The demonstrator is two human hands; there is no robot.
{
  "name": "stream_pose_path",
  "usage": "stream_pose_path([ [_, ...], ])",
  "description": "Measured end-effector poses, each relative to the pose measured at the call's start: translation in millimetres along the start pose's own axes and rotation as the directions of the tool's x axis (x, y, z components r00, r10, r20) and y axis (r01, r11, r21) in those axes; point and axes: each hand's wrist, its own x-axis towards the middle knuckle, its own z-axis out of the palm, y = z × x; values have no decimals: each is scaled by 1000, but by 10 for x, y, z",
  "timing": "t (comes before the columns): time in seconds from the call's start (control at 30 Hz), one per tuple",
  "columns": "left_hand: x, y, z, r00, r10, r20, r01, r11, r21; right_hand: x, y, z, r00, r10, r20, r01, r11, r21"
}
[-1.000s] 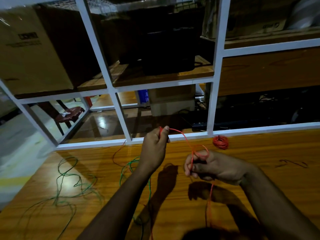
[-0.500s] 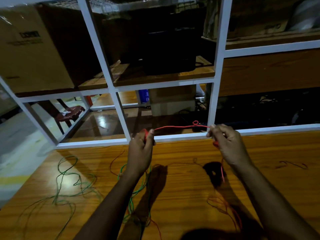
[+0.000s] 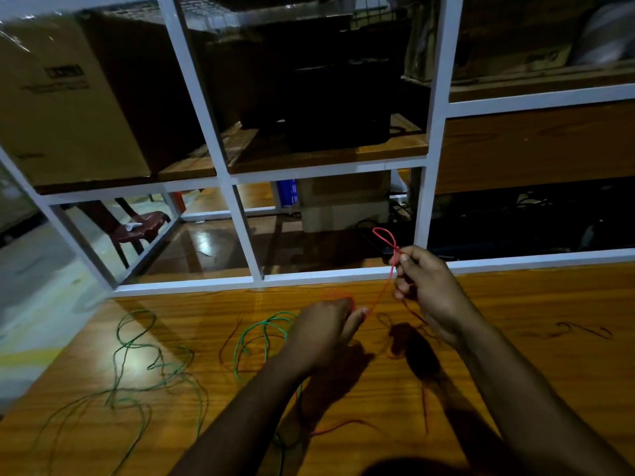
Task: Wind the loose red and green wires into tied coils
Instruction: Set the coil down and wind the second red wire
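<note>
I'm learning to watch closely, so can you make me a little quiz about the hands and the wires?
1. True or false: the right hand pinches the red wire.
2. Which wire lies loose on the wooden table to the left of the left hand? A) green B) blue C) yellow
3. Fill in: above the right hand the red wire forms a small ____.

Key: 1 true. 2 A, the green wire. 3 loop.
</note>
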Motion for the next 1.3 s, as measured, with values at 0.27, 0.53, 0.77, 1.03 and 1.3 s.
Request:
stream_pose_path([
  [0.27, 80, -727, -31, 856, -308, -416, 443, 852, 279, -78, -64, -241, 984, 137, 117, -161, 958, 236],
  [0.53, 71, -647, -133, 912, -303, -278, 343, 933, 107, 95, 180, -392, 942, 50, -332, -36, 998, 48],
  [0.77, -72, -271, -317, 931, -127, 341, 348, 582, -735, 216, 702, -444, 962, -89, -257, -176, 519, -837],
  [1.03, 34, -109, -340, 941, -191, 280, 336, 630, -700, -153, 524, 129, 795, -602, 73, 266, 239, -934],
  [1.3, 91, -96, -417, 935, -261, 241, 329, 379, -865, -188, 120, 95, 970, 46, 240, 46, 930, -365],
])
